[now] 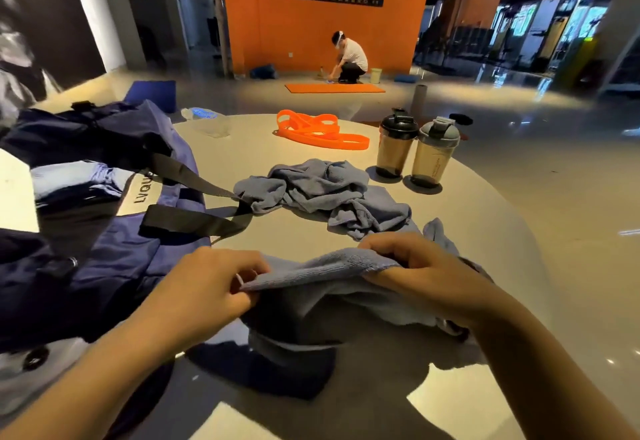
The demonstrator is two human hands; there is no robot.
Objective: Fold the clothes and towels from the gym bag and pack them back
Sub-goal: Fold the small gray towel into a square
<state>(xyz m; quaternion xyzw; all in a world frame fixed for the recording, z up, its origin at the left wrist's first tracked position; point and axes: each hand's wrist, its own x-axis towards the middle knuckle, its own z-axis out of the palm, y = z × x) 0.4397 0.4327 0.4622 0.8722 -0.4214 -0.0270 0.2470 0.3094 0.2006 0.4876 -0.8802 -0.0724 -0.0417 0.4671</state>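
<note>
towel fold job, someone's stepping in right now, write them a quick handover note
Left hand pinches one end of a blue towel's top edge; right hand grips the other end. The towel is held stretched above the table, the rest hanging down.
A second towel lies crumpled mid-table, just right of the gym bag, which sits open on the left with light blue cloth inside.
Done: the bag appears mostly unpacked; no folded piece on the table.
Left: fold the held towel, fold the crumpled one, pack both into the bag.

Orange resistance bands, two shaker bottles, perhaps a water bottle
</note>
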